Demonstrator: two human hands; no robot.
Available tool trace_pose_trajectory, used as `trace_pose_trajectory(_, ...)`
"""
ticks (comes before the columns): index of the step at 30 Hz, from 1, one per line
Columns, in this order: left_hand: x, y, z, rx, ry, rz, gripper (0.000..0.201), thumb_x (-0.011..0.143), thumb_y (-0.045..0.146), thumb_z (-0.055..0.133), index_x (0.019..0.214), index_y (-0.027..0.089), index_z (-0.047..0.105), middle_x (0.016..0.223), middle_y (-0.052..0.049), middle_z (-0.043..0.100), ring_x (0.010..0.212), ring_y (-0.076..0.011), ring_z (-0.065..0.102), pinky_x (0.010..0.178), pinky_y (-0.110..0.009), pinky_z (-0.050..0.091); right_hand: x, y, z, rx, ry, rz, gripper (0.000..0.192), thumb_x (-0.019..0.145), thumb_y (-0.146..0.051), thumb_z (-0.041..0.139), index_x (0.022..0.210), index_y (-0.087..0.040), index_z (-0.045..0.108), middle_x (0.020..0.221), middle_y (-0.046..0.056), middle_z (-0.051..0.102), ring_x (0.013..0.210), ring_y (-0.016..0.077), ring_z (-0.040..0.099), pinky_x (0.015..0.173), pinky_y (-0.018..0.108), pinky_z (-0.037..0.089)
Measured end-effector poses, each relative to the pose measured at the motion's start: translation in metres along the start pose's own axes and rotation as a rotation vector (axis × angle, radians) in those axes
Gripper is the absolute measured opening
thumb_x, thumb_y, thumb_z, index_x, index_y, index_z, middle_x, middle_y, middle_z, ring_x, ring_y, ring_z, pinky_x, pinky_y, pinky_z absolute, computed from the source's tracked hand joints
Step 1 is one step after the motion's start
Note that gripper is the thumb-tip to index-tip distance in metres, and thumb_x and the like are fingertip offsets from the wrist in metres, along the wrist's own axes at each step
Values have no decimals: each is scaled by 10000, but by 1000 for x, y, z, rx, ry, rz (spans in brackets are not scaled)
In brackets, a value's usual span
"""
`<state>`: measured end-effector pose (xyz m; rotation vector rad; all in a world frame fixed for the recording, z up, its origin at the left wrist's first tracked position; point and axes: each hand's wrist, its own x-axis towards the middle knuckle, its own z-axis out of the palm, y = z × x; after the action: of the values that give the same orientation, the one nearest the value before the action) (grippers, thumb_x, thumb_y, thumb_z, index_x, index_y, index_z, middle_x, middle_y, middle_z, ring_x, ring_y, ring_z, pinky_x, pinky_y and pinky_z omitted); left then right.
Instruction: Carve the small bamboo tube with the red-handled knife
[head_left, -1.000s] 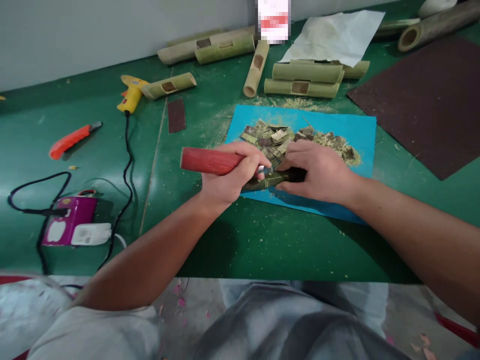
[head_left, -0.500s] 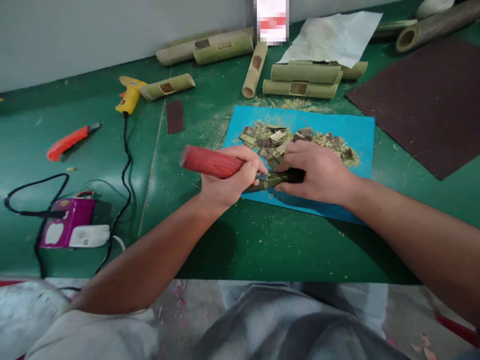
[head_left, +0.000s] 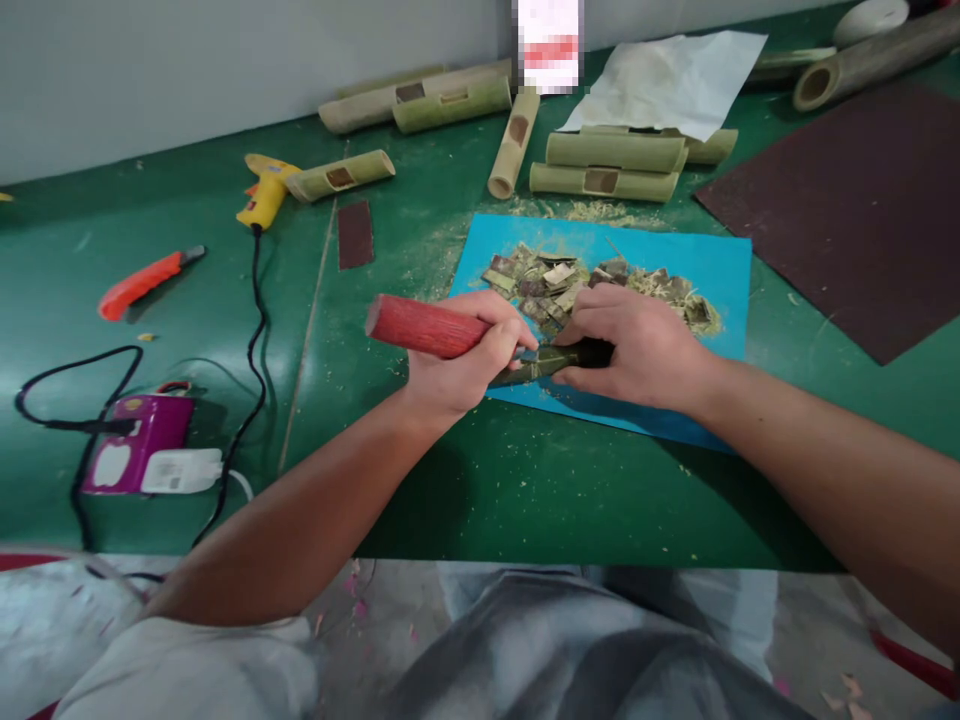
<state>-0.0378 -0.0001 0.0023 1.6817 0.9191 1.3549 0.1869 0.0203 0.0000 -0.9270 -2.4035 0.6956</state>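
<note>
Bamboo piece [head_left: 559, 358]: one, right hand [head_left: 637, 345] clamps | left hand [head_left: 457, 365] grips one red-handled tool [head_left: 424, 327]

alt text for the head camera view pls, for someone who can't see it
A person's left hand grips a red-handled tool against a dark bamboo piece that the right hand pins on a blue mat strewn with bamboo chips. Cut bamboo tubes, a glue gun and an orange knife lie on the green table.
</note>
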Motion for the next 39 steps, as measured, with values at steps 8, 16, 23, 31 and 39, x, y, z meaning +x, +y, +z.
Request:
trace_pose_trajectory(8,0,1,-2,1,-42,-42,278,933,364,730,697,223,772,709,0,760,516,-89,651,432,-194,545,0,-1,0,12,6,1,166,839,-373,740,846,-210,711,823,40,626,842,230,562,729,350,400)
trace_pose_trajectory(16,-1,5,-2,-14,-73,-3,258,951,338,723,741,201,786,717,-21,765,536,-92,674,496,-198,554,0,-2,-1,-7,-11,13,175,836,-376,744,858,-203,724,822,48,627,861,235,563,720,345,395)
trace_pose_trajectory(23,-1,-3,-4,59,-94,38,181,921,239,694,765,236,787,753,-1,775,568,-103,677,500,-221,545,0,0,-1,-1,-3,2,176,839,-380,743,858,-207,717,817,47,624,849,232,555,726,344,398)
trace_pose_trajectory(31,2,5,-3,205,-130,226,195,872,101,654,708,196,700,731,3,752,662,-120,714,632,-268,565,0,-1,0,-2,3,6,187,838,-386,746,863,-203,722,802,39,604,827,225,543,710,348,381)
trace_pose_trajectory(39,-4,-6,-5,88,-2,178,216,915,204,663,712,233,730,717,7,747,590,-116,662,559,-261,563,0,0,-1,-2,-9,13,185,855,-388,736,866,-205,715,815,43,610,842,227,546,741,356,404)
